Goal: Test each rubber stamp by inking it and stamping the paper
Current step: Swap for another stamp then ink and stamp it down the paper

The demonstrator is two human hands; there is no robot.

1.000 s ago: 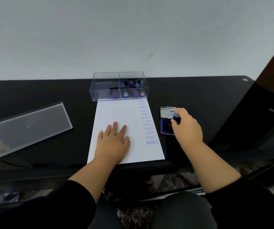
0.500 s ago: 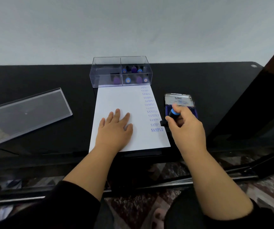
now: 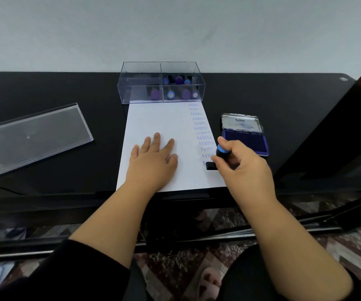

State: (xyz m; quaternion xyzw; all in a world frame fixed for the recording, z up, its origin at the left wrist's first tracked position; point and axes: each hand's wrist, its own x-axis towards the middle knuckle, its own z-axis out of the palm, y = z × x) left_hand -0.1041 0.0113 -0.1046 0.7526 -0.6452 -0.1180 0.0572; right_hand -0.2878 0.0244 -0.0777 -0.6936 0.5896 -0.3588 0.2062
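Note:
A white paper lies on the black table, with a column of blue SAMPLE prints down its right side. My left hand rests flat on the paper, fingers straight. My right hand grips a black stamp with a blue top, held over the lowest print near the paper's right edge. Whether its base touches the paper I cannot tell. The open ink pad, blue inside with its lid up, sits right of the paper. A clear box at the paper's far end holds several blue and purple stamps.
The box's clear lid lies on the black table to the left. A wall runs right behind the box. A dark panel rises at the far right. The table's front edge runs just below the paper.
My right hand has carried the stamp from the ink pad leftward to the paper's right edge. My left hand has stayed flat on the paper. The camera has tilted down.

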